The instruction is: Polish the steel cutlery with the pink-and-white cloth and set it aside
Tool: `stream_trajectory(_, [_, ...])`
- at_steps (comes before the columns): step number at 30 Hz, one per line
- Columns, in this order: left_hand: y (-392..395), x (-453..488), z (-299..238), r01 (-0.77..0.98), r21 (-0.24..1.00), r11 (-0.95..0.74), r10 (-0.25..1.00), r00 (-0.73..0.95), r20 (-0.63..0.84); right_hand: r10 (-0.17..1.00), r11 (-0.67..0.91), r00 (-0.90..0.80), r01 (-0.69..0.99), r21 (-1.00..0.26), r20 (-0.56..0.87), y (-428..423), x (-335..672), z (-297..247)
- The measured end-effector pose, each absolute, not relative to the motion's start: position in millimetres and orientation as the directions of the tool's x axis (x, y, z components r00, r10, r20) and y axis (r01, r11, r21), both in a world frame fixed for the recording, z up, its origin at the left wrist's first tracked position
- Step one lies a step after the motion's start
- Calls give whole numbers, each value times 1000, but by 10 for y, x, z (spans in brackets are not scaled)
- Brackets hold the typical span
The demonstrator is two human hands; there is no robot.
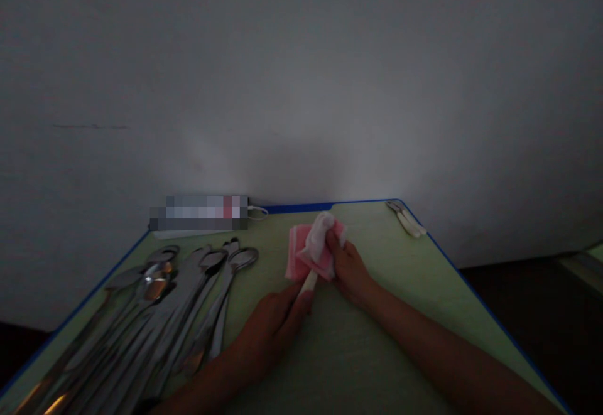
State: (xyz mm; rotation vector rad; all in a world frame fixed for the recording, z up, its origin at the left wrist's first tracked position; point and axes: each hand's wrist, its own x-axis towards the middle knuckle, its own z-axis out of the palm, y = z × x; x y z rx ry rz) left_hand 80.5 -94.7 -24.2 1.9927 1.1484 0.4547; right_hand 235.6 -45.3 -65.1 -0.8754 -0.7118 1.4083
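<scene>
My left hand (282,321) is closed round the white handle (308,284) of a utensil whose far end is hidden in a cloth. That cloth (299,248) is pink and white, folded over the utensil above the middle of the table. Gripping it from the right is my right hand (346,267), with thumb and fingers pressed on the fabric. To the left of my left hand lies a spread of metal cutlery, with a spoon (245,257) nearest to it. Which kind of utensil sits inside the cloth I cannot tell.
Several long metal utensils (155,321) cover the table's left side. At the far right corner lie white-handled utensils (409,221). A blurred-out box-like object (200,214) with a white cable (258,213) stands at the back left. The green table (377,365) has a blue edge and meets a grey wall (301,88).
</scene>
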Motion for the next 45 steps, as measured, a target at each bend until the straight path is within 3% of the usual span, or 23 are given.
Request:
stream_trajectory(4, [-945, 783, -294, 510, 828, -233, 855, 514, -76, 978, -185, -70, -718, -671, -195, -406, 2377, -581])
stream_trajectory(10, [-949, 749, -405, 377, 920, -110, 926, 375, -43, 971, -232, -228, -851, -471, -67, -388, 2473, -443])
stream_trajectory(14, [-933, 730, -383, 330, 927, -176, 875, 484, -6, 955, -264, -297, -816, -514, -17, -443, 2482, -434])
stream_trajectory(18, [-943, 747, -321, 431, 879, -205, 844, 532, -65, 944, -286, -326, -729, -622, -52, -477, 2429, -510])
stream_trajectory(25, [-952, 798, -276, 569, 769, -290, 831, 548, -92, 978, -172, -200, -645, -744, -53, -497, 2346, -555])
stream_trajectory(31, [-936, 792, -214, 566, 754, -332, 819, 570, -67, 1000, -25, -6, -602, -798, -27, -470, 2317, -644])
stream_trajectory(37, [-932, 785, -251, 540, 790, -291, 832, 550, -70, 993, -29, 54, -732, -681, -100, -414, 2327, -561])
stream_trajectory(45, [-923, 778, -313, 485, 852, -198, 873, 482, -71, 980, -197, -159, -873, -446, -121, -377, 2503, -496])
